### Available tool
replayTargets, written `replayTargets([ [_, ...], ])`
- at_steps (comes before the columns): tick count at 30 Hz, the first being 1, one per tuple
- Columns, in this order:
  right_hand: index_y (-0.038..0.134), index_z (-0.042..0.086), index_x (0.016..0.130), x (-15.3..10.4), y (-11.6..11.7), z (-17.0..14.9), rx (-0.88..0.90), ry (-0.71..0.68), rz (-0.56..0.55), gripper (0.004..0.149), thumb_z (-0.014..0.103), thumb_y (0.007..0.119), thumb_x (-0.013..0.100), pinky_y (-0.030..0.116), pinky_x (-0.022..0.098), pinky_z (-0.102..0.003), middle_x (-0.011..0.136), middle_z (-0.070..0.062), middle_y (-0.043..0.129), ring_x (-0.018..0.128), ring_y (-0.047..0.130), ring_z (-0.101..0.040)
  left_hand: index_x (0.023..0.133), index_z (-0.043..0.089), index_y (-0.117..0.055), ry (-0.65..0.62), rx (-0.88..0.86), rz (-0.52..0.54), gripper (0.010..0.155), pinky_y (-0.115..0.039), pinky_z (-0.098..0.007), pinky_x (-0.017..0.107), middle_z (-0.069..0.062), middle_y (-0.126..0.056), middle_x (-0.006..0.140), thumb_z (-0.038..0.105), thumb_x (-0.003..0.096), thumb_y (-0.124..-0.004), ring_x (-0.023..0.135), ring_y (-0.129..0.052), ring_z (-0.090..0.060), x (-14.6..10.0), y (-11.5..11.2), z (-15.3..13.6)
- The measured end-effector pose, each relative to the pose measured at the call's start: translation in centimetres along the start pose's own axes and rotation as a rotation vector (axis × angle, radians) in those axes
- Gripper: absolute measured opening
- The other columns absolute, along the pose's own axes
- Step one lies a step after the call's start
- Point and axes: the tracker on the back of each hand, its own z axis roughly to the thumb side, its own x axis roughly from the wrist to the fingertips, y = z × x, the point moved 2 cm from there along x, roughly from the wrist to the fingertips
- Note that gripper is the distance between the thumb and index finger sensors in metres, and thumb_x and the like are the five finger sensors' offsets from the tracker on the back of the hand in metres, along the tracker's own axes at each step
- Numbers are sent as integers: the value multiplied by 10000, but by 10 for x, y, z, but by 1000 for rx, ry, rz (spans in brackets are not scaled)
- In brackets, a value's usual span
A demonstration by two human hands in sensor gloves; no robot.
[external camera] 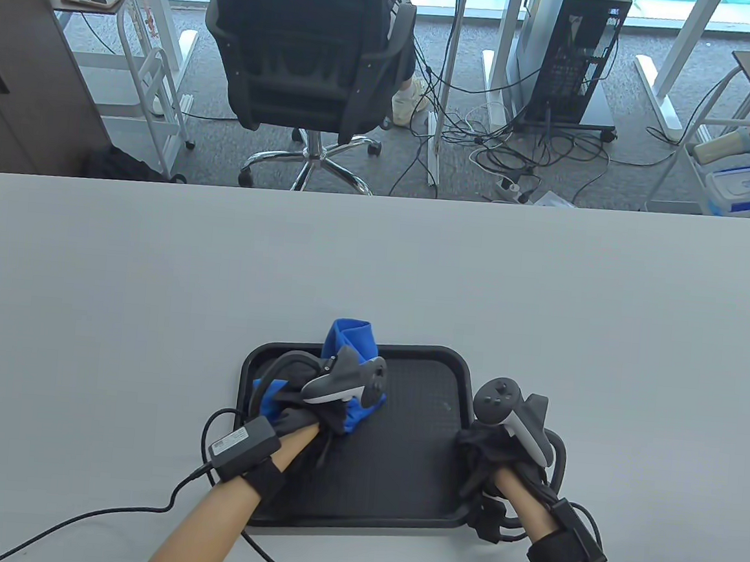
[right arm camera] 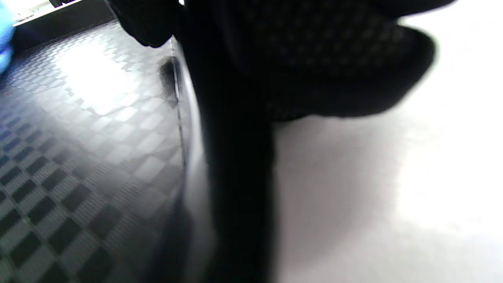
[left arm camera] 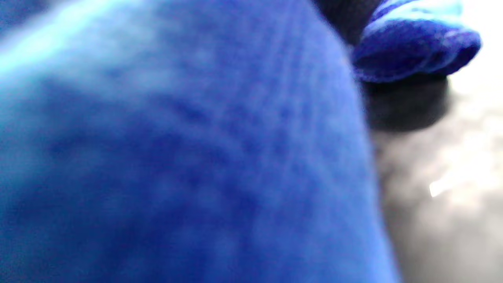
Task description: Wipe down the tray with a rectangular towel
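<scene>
Under the left hand (external camera: 313, 412), a bunched blue towel (external camera: 347, 340) is gripped and pressed onto the far left part of the black tray (external camera: 410, 491), so that cloth is kept between glove and surface for wiping; a fold of it is pushed up over the far rim. Seen from the left wrist view, almost everything is filled by the blue towel (left arm camera: 188, 157), which suggests it is held tightly against the palm. At the tray's right edge, the right hand (external camera: 497, 459) is closed over the rim, apparently so that the tray is steadied on the white table (external camera: 155, 276) while it is rubbed. From the right wrist view, dark gloved fingers (right arm camera: 235, 137) are seen straddling the rim beside the checkered tray floor (right arm camera: 78, 157). Most of the floor is judged still to be wiped.
</scene>
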Motion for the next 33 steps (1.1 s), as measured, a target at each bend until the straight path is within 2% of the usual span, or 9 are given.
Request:
replayTargets([
  [6, 732, 1, 697, 0, 1, 0, 10, 5, -11, 454, 395, 749, 471, 841, 12, -348, 342, -150, 927, 104, 976, -220, 1031, 260, -545, 8, -25, -39, 580, -678, -523, 653, -64, -636, 1102, 293, 498, -772, 847, -822, -251, -34, -26, -35],
  [13, 736, -2, 694, 0, 1, -1, 17, 10, -21, 453, 393, 748, 471, 841, 7, -348, 336, -153, 928, 97, 975, -223, 1030, 241, -549, -73, -31, -63, 586, -685, -520, 651, -85, -622, 1099, 297, 493, -775, 840, -831, -252, -69, -43, -36],
  [18, 735, -4, 693, 0, 1, -1, 22, 7, -18, 455, 393, 747, 471, 840, 7, -350, 335, -154, 927, 96, 974, -224, 1030, 243, -552, -184, -22, -57, 588, -695, -512, 646, -89, -617, 1096, 307, 491, -775, 834, -839, -244, -89, -48, -18],
  [23, 732, -6, 693, 0, 2, -1, 34, 9, -4, 455, 391, 747, 472, 839, 9, -354, 338, -160, 927, 99, 975, -230, 1032, 241, -555, -289, 12, -38, 588, -705, -502, 643, -98, -624, 1088, 320, 491, -770, 825, -849, -236, -98, -46, 8],
  [33, 729, -9, 694, 1, 2, -2, 34, 8, 1, 455, 389, 744, 474, 839, 10, -356, 338, -162, 927, 100, 975, -232, 1036, 245, -557, -443, 50, 1, 588, -705, -502, 642, -88, -621, 1087, 319, 492, -768, 820, -849, -237, -92, -26, 73],
])
